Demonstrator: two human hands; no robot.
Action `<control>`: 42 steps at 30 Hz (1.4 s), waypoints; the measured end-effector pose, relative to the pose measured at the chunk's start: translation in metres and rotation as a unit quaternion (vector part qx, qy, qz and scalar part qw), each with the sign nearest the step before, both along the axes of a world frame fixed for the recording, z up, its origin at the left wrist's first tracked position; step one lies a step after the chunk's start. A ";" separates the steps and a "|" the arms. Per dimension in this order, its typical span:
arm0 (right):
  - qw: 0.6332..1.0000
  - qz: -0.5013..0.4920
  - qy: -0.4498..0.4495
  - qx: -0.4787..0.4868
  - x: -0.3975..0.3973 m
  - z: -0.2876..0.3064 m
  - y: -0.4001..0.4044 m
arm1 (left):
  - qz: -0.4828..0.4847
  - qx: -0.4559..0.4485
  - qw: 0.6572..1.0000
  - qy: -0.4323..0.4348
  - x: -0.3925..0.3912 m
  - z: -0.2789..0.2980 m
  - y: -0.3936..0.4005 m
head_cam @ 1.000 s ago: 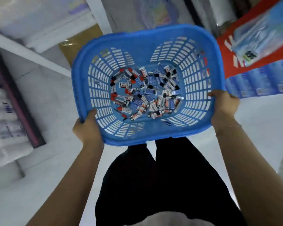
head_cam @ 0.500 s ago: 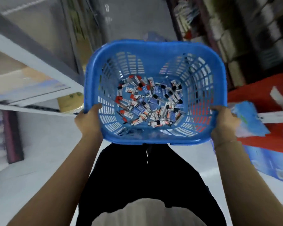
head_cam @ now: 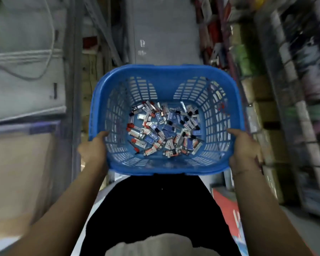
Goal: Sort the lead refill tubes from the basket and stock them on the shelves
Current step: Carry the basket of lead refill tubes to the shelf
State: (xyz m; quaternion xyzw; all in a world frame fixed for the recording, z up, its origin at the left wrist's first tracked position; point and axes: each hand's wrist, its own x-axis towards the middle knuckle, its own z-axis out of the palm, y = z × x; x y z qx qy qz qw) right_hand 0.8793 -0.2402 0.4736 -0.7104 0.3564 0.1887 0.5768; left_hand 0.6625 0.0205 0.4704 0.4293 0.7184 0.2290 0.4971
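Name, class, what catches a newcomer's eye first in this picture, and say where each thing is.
A blue basket fills the middle, with the left hand and right hand gripping its near corners. Small tubes lie jumbled on its floor, some red-capped, some black. Blurred shelves run along the right.

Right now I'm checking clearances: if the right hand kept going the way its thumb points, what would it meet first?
The right hand grips the basket rim, thumb pointing inward. It would probably meet the slotted side wall first, then the lead refill tubes; depth is unclear.
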 end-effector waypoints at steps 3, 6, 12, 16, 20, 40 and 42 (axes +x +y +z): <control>1.000 0.019 -0.008 -0.013 0.062 0.006 0.038 | 0.006 0.012 1.000 -0.014 0.062 0.006 0.036; 1.000 0.006 -0.012 -0.020 0.134 0.006 0.076 | 0.002 -0.019 1.000 -0.012 0.126 0.005 0.075; 0.991 0.134 0.007 0.015 0.281 0.008 0.155 | 0.030 -0.016 0.998 -0.053 0.263 0.004 0.148; 0.997 0.074 -0.009 0.014 0.372 0.017 0.215 | 0.066 -0.009 0.996 -0.063 0.338 0.012 0.191; 0.988 0.151 0.003 0.011 0.442 0.025 0.282 | 0.102 -0.002 0.994 -0.042 0.403 0.014 0.247; 0.998 0.034 0.018 0.043 0.768 0.046 0.640 | 0.046 0.007 0.997 -0.069 0.762 0.006 0.620; 0.999 0.023 0.014 0.037 0.808 0.036 0.672 | 0.031 0.001 0.997 -0.068 0.807 -0.003 0.660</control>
